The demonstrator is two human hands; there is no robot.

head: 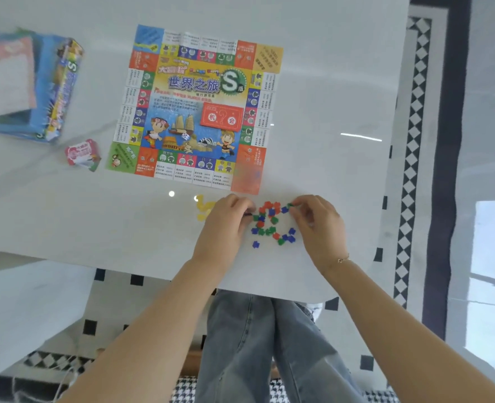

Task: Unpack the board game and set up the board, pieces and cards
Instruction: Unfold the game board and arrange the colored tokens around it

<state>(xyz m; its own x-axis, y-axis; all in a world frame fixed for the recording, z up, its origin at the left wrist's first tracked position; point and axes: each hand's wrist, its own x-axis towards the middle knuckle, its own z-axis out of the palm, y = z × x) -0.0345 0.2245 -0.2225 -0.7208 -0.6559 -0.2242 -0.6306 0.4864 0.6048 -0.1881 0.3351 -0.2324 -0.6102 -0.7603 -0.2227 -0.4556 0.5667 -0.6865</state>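
Observation:
The colourful paper game board [194, 109] lies unfolded on the white table [327, 112]. A red card stack [222, 117] rests on its centre. Below the board, several small red, blue and green plastic pieces [271, 225] are scattered in a loose pile. My left hand [225, 225] sits at the pile's left edge, fingers curled, pinching something small and dark. My right hand [317, 225] is at the pile's right, fingertips pinching a green piece at the top. A few yellow pieces [203, 209] lie left of my left hand.
The open blue game box [51, 91] with paper sheets inside stands at the far left. A pink card pack [82, 155] lies between box and board. The table's front edge [153, 274] runs just under my wrists; my knees are below.

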